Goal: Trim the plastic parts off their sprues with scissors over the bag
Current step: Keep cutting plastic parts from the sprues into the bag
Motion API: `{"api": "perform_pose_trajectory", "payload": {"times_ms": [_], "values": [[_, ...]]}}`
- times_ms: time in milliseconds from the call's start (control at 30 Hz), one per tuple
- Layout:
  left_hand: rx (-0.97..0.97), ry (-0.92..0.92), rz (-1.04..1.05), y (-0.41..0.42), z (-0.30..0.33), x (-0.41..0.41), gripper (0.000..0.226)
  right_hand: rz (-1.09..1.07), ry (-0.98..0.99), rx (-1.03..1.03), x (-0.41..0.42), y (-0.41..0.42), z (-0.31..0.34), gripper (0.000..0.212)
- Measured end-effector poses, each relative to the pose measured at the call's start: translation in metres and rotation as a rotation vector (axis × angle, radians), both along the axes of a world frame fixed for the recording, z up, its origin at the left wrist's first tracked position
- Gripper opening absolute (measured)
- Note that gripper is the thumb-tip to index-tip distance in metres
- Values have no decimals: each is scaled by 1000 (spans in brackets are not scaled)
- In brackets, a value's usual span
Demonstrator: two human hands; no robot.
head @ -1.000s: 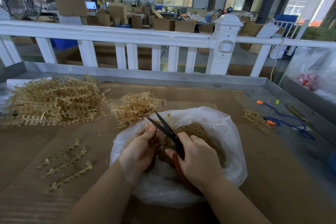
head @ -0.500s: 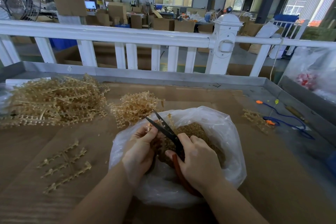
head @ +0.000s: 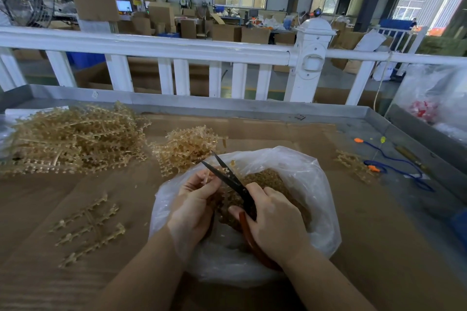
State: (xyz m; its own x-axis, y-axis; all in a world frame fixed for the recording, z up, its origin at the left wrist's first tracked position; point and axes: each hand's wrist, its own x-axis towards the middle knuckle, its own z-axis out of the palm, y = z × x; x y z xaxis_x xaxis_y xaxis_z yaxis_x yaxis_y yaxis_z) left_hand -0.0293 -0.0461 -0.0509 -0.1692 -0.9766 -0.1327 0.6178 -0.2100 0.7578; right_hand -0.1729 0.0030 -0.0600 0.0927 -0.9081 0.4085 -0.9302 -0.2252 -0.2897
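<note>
Left hand [head: 194,206] pinches a half-hidden sprue [head: 206,179]; right hand [head: 274,219] grips scissors [head: 231,178], handles mostly covered.

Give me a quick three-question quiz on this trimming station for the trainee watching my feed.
1. True or false: the scissors are held in the right hand with their blades apart.
2. Where do the trimmed pieces collect? A) in the clear plastic bag B) on the white railing C) in a blue bin
3. Fill in: the left hand pinches a small ____ at the blades, over the bag.

Key:
1. True.
2. A: the bag holds a heap of trimmed parts.
3. Sprue; the big untrimmed pile lies at the table's far left.
</note>
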Motion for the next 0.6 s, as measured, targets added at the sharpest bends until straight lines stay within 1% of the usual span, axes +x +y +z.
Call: {"api": "perform_pose_trajectory", "payload": {"times_ms": [300,533,567,600], "values": [[-15,-23,-11,2,3,-2,15,5,-14,-17,-2,-2,0,52],[28,-46,-134,-1,4,4,34,8,8,-19,0,-2,2,52],[33,-42,-137,-2,4,4,33,11,12,-20,1,-3,3,52],[36,-38,-137,-2,4,4,26,14,13,-21,2,-3,4,53]]}}
